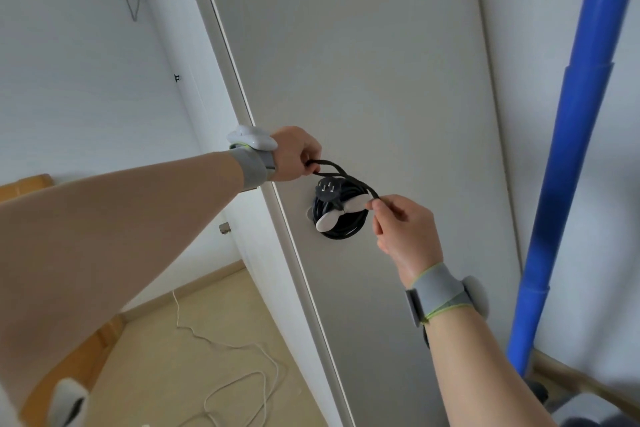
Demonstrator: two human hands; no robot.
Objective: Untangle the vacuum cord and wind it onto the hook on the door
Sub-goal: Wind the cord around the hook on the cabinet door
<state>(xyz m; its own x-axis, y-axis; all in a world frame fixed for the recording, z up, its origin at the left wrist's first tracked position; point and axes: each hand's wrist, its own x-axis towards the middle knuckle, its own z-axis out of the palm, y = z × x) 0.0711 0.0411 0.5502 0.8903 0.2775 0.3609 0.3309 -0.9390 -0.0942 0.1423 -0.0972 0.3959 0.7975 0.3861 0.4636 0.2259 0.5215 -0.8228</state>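
A black vacuum cord [341, 222] is coiled in several loops round a white two-winged hook [341, 212] on the grey door [363, 62]. Its black plug [327, 190] lies on top of the coil, prongs showing. A loose loop of the cord [341, 173] runs between my hands just above the hook. My left hand [298, 152] grips the left end of that loop. My right hand [403, 229] pinches its right end between thumb and forefinger, beside the hook's right wing.
A blue pole [568, 149] leans at the right, close to my right arm. A white cable [239, 367] lies looped on the beige floor at lower left. The door frame [270, 184] runs diagonally behind my left wrist. The white wall [86, 80] carries small black clips.
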